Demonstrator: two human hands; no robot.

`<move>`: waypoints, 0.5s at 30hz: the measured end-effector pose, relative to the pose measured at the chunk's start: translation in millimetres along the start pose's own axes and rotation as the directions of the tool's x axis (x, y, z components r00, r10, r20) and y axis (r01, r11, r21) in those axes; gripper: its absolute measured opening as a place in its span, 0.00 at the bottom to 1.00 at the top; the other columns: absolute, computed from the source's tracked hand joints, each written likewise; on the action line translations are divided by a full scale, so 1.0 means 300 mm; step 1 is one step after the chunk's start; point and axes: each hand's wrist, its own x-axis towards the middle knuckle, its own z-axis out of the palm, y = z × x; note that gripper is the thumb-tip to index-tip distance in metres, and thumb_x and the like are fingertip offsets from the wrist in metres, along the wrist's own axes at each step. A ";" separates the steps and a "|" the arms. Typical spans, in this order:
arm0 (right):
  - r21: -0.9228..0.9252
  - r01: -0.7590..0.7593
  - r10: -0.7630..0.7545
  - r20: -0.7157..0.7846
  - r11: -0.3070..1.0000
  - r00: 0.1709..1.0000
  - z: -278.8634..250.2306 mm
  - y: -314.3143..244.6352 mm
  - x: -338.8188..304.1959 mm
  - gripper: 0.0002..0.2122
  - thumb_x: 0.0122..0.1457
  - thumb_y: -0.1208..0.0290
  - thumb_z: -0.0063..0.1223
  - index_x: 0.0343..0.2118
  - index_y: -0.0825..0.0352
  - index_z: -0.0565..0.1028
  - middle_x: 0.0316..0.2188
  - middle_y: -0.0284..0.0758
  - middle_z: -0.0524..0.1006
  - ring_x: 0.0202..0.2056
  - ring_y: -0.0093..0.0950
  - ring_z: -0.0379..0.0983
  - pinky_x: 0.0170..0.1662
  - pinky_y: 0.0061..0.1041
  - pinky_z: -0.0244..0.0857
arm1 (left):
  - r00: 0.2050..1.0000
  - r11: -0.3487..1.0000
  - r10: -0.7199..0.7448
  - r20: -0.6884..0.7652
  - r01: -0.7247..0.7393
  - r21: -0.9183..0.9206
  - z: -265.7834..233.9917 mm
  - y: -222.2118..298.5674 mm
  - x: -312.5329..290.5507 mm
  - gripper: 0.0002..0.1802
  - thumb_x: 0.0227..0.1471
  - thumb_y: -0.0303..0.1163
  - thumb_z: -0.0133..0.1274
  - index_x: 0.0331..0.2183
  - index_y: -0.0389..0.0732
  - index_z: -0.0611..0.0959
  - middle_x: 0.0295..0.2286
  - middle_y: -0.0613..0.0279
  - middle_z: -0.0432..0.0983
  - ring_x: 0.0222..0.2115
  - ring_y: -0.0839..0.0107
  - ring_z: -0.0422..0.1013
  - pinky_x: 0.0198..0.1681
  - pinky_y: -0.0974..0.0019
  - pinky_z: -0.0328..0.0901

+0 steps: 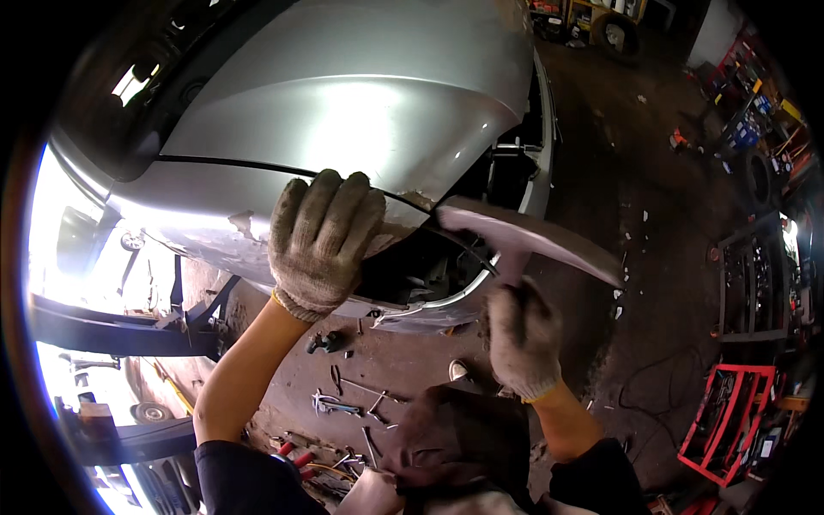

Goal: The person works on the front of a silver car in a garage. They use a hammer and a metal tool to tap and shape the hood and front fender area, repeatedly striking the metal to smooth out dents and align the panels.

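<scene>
My right hand (524,339), in a knitted work glove, is closed around the handle of a hammer with a long, curved, tapering head (541,236). The hammer is raised beside the car's front corner and slightly blurred. My left hand (322,245), gloved too, lies flat with fingers extended on the silver fender (193,202), next to the hood seam. Scraped, peeling paint shows on the fender around that hand. Above it spreads the silver hood (283,112). An open dark cavity (421,270) gapes at the front corner, between my hands.
Pliers (335,405), wrenches and other hand tools lie on the floor below the car. A blue lift arm (129,330) juts in at left. At right stand a red tool rack (730,421) and a dark metal frame (755,279). Tyres (616,36) rest farther back.
</scene>
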 end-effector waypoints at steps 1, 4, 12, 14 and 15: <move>0.308 -0.294 0.258 0.152 0.905 0.954 0.003 -0.018 -0.035 0.07 0.56 0.79 0.53 0.37 0.71 0.74 0.28 0.42 0.75 0.21 0.33 0.72 0.23 0.30 0.67 | 1.000 1.000 0.000 -0.008 0.000 -0.008 0.001 -0.003 0.007 0.19 0.43 0.31 0.58 0.41 0.46 0.83 0.46 0.61 0.77 0.50 0.58 0.71 0.57 0.49 0.61; 0.621 -0.632 0.577 0.330 0.464 0.747 0.054 -0.018 -0.093 0.05 0.59 0.76 0.51 0.37 0.69 0.73 0.28 0.43 0.76 0.22 0.34 0.73 0.25 0.29 0.67 | 0.998 1.000 0.002 -0.058 -0.002 0.004 0.015 -0.002 0.008 0.19 0.42 0.32 0.60 0.41 0.45 0.83 0.46 0.62 0.77 0.50 0.60 0.72 0.57 0.50 0.62; 0.404 -0.591 0.539 0.247 0.698 0.805 0.009 -0.056 0.025 0.06 0.62 0.70 0.51 0.36 0.67 0.72 0.26 0.41 0.74 0.24 0.36 0.73 0.25 0.35 0.68 | 0.997 0.999 -0.037 -0.072 0.035 -0.026 0.009 0.002 -0.013 0.17 0.46 0.33 0.58 0.41 0.45 0.83 0.44 0.65 0.78 0.48 0.62 0.73 0.57 0.52 0.63; 0.567 -0.797 0.730 0.452 0.210 0.513 -0.028 -0.119 0.021 0.09 0.62 0.67 0.53 0.39 0.67 0.73 0.26 0.40 0.74 0.28 0.37 0.74 0.27 0.36 0.69 | 0.998 0.998 -0.040 -0.056 0.038 -0.049 -0.007 -0.003 -0.005 0.17 0.45 0.34 0.59 0.41 0.45 0.83 0.44 0.64 0.78 0.48 0.62 0.73 0.56 0.52 0.63; 0.489 -0.740 0.680 0.340 0.462 0.650 0.034 -0.076 -0.029 0.10 0.63 0.64 0.52 0.37 0.67 0.73 0.22 0.40 0.73 0.25 0.38 0.74 0.26 0.37 0.68 | 0.996 0.999 -0.025 -0.090 0.022 -0.037 -0.007 -0.007 0.013 0.16 0.46 0.36 0.59 0.40 0.46 0.83 0.44 0.65 0.78 0.48 0.63 0.73 0.56 0.52 0.64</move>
